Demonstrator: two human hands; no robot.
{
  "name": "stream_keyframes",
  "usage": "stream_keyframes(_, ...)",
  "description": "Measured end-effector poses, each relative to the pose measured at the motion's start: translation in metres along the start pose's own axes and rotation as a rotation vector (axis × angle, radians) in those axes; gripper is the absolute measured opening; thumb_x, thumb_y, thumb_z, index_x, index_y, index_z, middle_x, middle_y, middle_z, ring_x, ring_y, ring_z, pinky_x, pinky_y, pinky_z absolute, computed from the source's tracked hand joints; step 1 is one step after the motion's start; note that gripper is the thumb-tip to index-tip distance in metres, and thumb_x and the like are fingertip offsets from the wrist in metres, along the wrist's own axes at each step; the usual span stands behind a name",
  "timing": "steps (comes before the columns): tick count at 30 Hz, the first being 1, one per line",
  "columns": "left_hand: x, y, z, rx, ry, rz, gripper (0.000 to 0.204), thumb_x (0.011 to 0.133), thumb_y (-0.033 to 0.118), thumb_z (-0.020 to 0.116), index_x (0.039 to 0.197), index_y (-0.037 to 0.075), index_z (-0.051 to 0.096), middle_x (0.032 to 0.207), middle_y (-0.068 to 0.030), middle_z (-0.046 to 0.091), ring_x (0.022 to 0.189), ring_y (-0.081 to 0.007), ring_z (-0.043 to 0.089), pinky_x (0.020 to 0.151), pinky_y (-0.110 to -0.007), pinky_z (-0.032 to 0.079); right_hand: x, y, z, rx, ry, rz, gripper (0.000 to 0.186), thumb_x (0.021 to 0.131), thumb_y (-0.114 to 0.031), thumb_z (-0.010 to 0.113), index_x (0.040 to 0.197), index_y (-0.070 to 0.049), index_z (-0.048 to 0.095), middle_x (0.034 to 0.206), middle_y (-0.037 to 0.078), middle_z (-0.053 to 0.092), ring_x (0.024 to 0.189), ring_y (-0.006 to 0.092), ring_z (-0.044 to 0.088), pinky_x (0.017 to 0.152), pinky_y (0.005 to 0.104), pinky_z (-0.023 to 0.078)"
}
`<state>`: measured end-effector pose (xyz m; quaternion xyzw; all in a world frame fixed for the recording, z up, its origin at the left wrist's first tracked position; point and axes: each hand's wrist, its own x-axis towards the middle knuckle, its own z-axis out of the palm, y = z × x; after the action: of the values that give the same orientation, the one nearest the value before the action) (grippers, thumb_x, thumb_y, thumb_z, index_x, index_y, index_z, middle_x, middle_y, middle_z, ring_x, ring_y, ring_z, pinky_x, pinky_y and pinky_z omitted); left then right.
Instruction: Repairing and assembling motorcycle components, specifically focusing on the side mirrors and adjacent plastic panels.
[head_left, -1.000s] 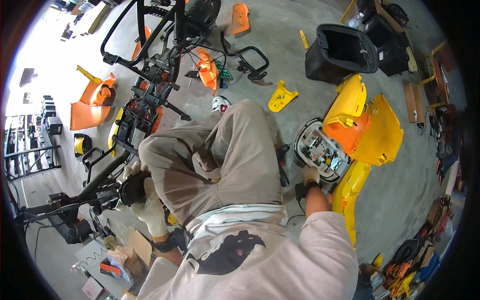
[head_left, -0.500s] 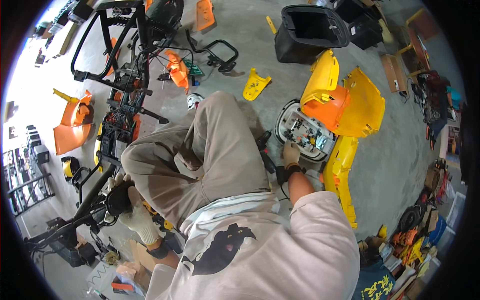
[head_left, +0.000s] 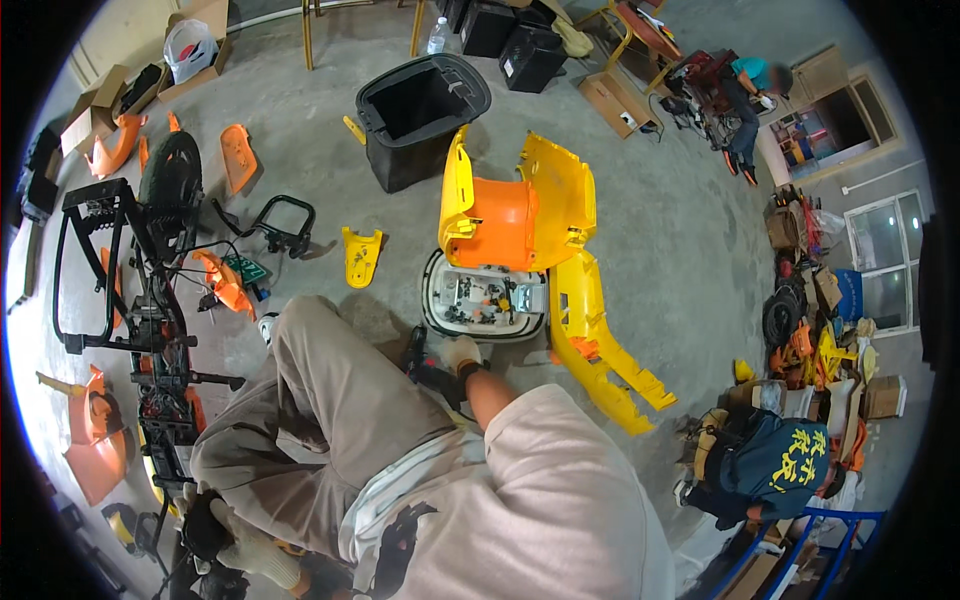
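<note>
My left hand (head_left: 235, 540), in a cream glove, grips a round black part (head_left: 205, 525) beside the stripped black two-wheeler frame (head_left: 160, 350) at the lower left. My right hand (head_left: 462, 353), also pale-gloved, is at the near edge of a white-rimmed tray (head_left: 485, 327) holding small parts and screws; its fingertips are unclear. A black power tool (head_left: 430, 375) lies just left of that hand. Stacked yellow panels (head_left: 560, 200) with an orange piece (head_left: 500, 220) sit beyond the tray, and a long yellow panel (head_left: 600, 370) lies to its right.
A black open box (head_left: 400, 165) stands ahead; loose yellow (head_left: 362, 265) and orange pieces (head_left: 238, 160) and a bent tube bracket (head_left: 285, 225) are on the floor. One person (head_left: 755, 470) bends over piled parts at right; another (head_left: 745, 105) works at the upper right.
The view has swung right, bringing both other people and the right wall further into sight. My right hand has moved slightly along the tray's near edge; my left hand still grips the black part.
</note>
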<state>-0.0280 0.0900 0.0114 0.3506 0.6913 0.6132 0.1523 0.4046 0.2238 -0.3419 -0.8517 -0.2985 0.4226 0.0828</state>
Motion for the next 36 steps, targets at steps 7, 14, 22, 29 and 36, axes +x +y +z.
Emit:
stream_keyframes(7,-0.01,-0.01,-0.01,0.281,0.038,0.018,0.052,0.098,0.005,0.059,0.144,-0.013,0.041,0.143,-0.0223,0.054,0.125,-0.0282,0.059,0.111,-0.038,0.044,-0.032,-0.011,-0.013,-0.298,-0.026,-0.18,0.044,0.088,-0.035,0.053,0.109,-0.002,0.073,0.115,0.027,0.067,0.11,0.0425,0.065,0.096,0.0506,0.05)
stream_keyframes(14,-0.012,-0.002,-0.011,0.217,0.058,-0.033,0.063,0.09,0.0,0.068,0.144,-0.013,0.04,0.143,-0.0252,0.052,0.128,-0.0329,0.056,0.113,-0.041,0.042,-0.033,-0.025,-0.004,-0.359,0.089,-0.374,0.047,0.086,-0.044,0.054,0.092,-0.003,0.075,0.098,0.024,0.071,0.1,0.0413,0.068,0.091,0.0491,0.052)
stream_keyframes(22,-0.016,-0.019,-0.02,0.093,0.032,-0.045,0.06,0.09,-0.007,0.062,0.145,-0.012,0.039,0.147,-0.0257,0.048,0.131,-0.0336,0.054,0.116,-0.042,0.04,-0.034,-0.042,-0.004,-0.147,-0.175,-0.459,0.04,0.082,-0.036,0.058,0.08,0.001,0.074,0.079,0.023,0.071,0.079,0.0376,0.07,0.076,0.0472,0.053)
stream_keyframes(29,-0.007,-0.061,-0.057,-0.124,-0.143,-0.088,0.056,0.101,-0.001,0.038,0.154,-0.008,0.024,0.16,-0.0222,0.032,0.147,-0.0317,0.034,0.123,-0.043,0.026,-0.037,-0.044,0.001,-0.154,-0.083,-0.372,0.039,0.08,-0.034,0.061,0.086,0.002,0.074,0.082,0.025,0.071,0.083,0.0388,0.07,0.079,0.0457,0.053)
stream_keyframes(36,-0.005,-0.078,-0.066,-0.05,0.016,-0.288,0.055,0.104,0.002,0.037,0.156,-0.007,0.021,0.162,-0.0214,0.028,0.148,-0.0311,0.032,0.123,-0.04,0.025,-0.032,-0.033,0.002,-0.231,-0.027,-0.41,0.038,0.079,-0.033,0.061,0.089,0.002,0.073,0.091,0.028,0.069,0.093,0.0423,0.068,0.084,0.0476,0.052)
